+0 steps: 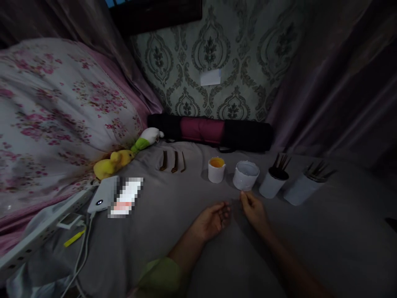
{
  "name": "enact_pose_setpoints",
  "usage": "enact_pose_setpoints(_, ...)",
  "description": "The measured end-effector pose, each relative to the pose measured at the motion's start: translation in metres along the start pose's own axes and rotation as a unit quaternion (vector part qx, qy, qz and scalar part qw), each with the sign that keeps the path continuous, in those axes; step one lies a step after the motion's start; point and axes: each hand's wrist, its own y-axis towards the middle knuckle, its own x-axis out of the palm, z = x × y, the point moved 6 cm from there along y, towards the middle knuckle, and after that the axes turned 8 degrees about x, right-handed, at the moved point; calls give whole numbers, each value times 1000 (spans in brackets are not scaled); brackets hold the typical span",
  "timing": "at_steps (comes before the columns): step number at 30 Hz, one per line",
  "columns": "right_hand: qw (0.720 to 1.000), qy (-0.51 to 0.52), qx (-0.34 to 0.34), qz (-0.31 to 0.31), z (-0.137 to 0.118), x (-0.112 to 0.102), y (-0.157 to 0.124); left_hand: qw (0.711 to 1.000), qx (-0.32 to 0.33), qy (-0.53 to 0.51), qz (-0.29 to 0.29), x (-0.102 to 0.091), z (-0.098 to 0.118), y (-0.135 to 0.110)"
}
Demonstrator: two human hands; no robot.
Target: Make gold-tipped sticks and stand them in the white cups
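Two bare hands over a grey cloth (161, 198), seen in dim light. The left hand (214, 219) lies palm upward, its fingers loosely curled and nothing visible in its grasp; the relaxed curl suggests that it bears no load. Just to its right, the right hand (252, 209) is half closed, thumb and forefinger drawn together at the near, lower edge of a wide white tub (245, 181). Whether the fingertips touch the tub or pinch something small cannot be told; the pose would suit a light, precise grip.

Immediately beyond the left hand stands a smaller white tub (216, 174) with orange contents. Both tubs are upright and open, presumably so that their contents can be reached from above. To the right of the right hand are two pale pots, an inner pot (270, 186) and an outer pot (300, 191), each holding slender sticks with their ends upward, an arrangement that probably keeps them easy to pick out. Farther off, forward and left of the left hand, three slim tools (176, 162) lie side by side, spaced apart, perhaps for separate pickup. Farthest ahead of both hands, a long black-and-maroon bag (203, 129) lies along the wall.
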Motion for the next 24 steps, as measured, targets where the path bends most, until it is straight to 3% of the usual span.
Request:
enact_pose_setpoints(5,1000,8,11,6,8,3,-3,999,21,33,35,-3,18,2)
enact_pose_setpoints(10,1000,15,23,0,11,3,-5,974,84,180,109,-16,62,7)
enact_pose_setpoints(12,1000,20,24,-1,9,3,-6,931,127,306,151,-23,87,11)
enact_pose_setpoints(18,1000,21,16,0,1,0,-9,850,196,432,230,-38,145,26)
enact_pose_setpoints(24,1000,19,6,1,2,1,-8,708,252,588,299,-43,190,29)
